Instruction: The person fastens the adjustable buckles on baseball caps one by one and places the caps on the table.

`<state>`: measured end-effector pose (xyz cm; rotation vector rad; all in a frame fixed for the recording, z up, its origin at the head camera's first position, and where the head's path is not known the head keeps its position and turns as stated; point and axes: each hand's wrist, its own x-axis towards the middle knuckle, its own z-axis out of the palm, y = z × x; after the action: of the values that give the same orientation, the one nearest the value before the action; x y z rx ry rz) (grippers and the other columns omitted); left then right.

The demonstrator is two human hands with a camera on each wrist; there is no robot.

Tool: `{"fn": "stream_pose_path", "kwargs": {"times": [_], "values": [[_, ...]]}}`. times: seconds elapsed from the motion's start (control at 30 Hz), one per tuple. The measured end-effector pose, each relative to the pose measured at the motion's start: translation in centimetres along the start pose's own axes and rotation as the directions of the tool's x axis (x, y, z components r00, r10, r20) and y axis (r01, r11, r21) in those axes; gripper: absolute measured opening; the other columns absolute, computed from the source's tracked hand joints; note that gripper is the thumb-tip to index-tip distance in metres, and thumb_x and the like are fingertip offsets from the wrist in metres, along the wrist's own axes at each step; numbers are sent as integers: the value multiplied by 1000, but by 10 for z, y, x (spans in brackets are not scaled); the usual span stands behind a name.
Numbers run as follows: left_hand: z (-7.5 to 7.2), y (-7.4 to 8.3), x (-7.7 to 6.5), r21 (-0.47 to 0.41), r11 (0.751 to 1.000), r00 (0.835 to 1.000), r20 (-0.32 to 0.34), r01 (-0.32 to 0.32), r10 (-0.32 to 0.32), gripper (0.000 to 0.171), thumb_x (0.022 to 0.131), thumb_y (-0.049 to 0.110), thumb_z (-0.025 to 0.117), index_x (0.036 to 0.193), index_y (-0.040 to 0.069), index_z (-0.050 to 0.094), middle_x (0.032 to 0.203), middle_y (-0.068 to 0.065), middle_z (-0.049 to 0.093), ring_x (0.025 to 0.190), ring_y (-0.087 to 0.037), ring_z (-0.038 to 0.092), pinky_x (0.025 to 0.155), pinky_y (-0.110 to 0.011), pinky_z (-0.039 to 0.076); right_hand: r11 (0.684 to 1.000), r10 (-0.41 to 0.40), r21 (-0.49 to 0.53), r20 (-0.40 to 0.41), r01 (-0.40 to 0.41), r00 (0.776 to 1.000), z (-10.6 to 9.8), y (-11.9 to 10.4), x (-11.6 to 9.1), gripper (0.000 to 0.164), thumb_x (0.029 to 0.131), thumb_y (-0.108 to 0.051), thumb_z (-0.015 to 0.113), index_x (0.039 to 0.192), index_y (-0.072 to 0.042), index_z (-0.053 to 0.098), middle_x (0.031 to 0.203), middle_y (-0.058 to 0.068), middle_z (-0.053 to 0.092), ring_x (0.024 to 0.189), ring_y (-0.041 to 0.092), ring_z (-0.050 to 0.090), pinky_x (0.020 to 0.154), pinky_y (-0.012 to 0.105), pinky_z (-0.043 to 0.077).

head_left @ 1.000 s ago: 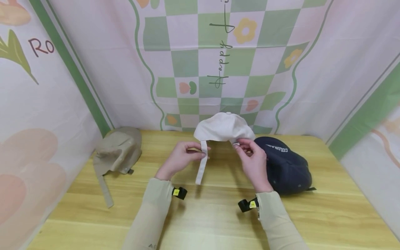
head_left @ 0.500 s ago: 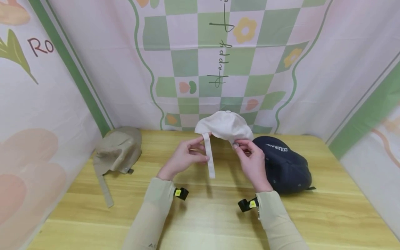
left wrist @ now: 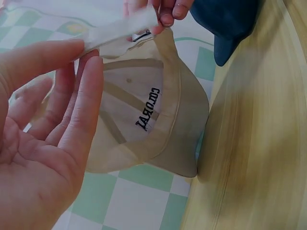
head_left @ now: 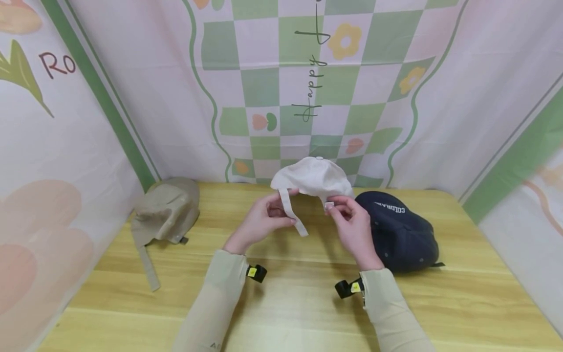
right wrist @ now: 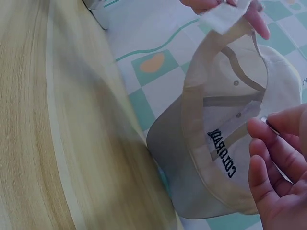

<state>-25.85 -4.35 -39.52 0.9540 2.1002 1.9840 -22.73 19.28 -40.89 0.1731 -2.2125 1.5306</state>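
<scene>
A cream baseball cap (head_left: 317, 177) is held up near the back of the table, its rear opening facing me. Its loose back strap (head_left: 286, 202) hangs on the left, pinched by my left hand (head_left: 259, 221) with the thumb low on it and the strap end sticking out past. My right hand (head_left: 355, 229) pinches the small metal buckle (head_left: 329, 205) on the cap's other side between thumb and forefinger. Both wrist views look into the cap, where reversed dark lettering (left wrist: 147, 109) shows on the front panel; the grey-beige brim (right wrist: 175, 158) points away from me.
A khaki cap (head_left: 169, 208) with its strap (head_left: 148, 269) hanging undone lies at the left of the wooden table (head_left: 290, 303). Close beside my right hand sits a navy cap (head_left: 404, 239) with white lettering. A patterned curtain (head_left: 299, 88) stands behind the table.
My left fingers have moved up the strap towards the cap's edge. The strap's free end has swung to the right and now bends towards the buckle. The right hand has barely moved.
</scene>
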Motion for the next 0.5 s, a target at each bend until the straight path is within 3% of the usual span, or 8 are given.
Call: {"fn": "stream_pose_path", "kwargs": {"times": [0.1,0.17,0.27,0.4,0.5], "values": [[1,1,-1,17,1000,1000,-11,24,-24,32,88,-6,75,119,-4,70,104,-15,72,90,-22,71,84,-37,58,1000,1,7,22,-1,1000,-1,-5,-1,17,101,-5,64,113,6,67,88,17,73,86,32,69,72,16,48],[2,2,-1,29,998,999,-25,47,-46,20,88,-4,76,107,-6,71,102,-14,73,90,-22,71,84,-37,59,1000,-1,16,29,0,1000,-1,0,0,17,101,-6,64,114,4,67,88,16,74,86,30,70,73,17,49],[4,2,0,-1,997,997,-40,72,-72,15,88,-5,76,101,-7,69,97,-13,73,87,-21,71,85,-44,59,999,9,45,37,-11,999,0,14,2,17,101,-9,65,114,1,68,88,13,74,84,20,71,74,18,52],[7,2,0,-100,993,997,-34,67,-70,10,92,-10,69,100,-9,63,96,-18,72,85,-25,72,85,-55,57,995,40,94,53,-45,998,0,14,2,17,101,-10,65,115,0,67,90,13,74,85,17,71,76,25,57],[9,3,1,-128,991,998,-33,43,-48,8,94,-11,65,98,-7,59,98,-25,71,84,-29,72,83,-52,59,992,46,116,64,-54,997,0,13,3,17,101,-10,65,116,1,66,90,14,74,84,17,71,75,31,58]]}}
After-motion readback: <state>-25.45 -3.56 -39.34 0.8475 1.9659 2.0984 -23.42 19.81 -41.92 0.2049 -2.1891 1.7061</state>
